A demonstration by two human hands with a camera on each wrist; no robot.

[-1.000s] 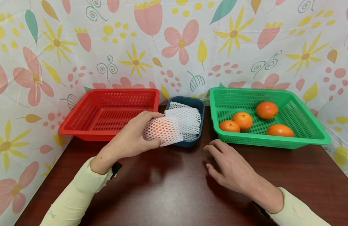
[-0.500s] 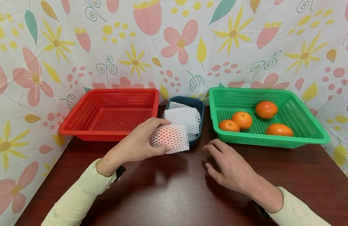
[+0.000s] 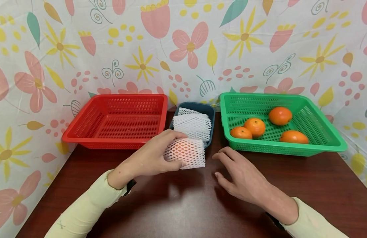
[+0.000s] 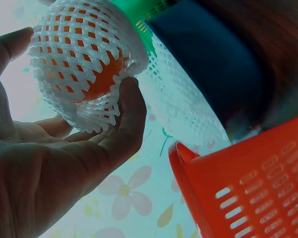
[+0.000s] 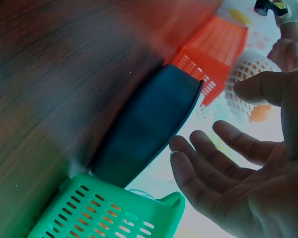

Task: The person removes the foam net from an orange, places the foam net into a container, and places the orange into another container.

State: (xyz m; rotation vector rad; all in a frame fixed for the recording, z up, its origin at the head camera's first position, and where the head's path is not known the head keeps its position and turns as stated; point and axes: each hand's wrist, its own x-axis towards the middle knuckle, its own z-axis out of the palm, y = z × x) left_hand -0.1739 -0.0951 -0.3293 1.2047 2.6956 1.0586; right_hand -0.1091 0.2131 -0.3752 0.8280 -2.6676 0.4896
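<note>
An orange in a white foam net (image 3: 187, 153) is gripped by my left hand (image 3: 155, 153), thumb on the near side and fingers on the far side. In the left wrist view the foam net (image 4: 72, 44) covers most of the orange (image 4: 103, 79), whose bare skin shows at the net's open end. My right hand (image 3: 246, 175) is held to the right, fingers loosely bent and holding nothing, in front of the green basket. Just behind the wrapped orange, a dark blue bin (image 3: 212, 125) holds white foam nets (image 3: 193, 124).
A red basket (image 3: 123, 140) stands at the left with its mesh floor showing. To the right, a green basket (image 3: 269, 148) contains several oranges (image 3: 254, 127). Behind them hangs a flowered cloth (image 3: 189, 46). All stand on a dark wooden table (image 3: 177, 205).
My left hand has moved right and a little nearer with the wrapped orange, away from the red basket. The right hand has stayed almost still.
</note>
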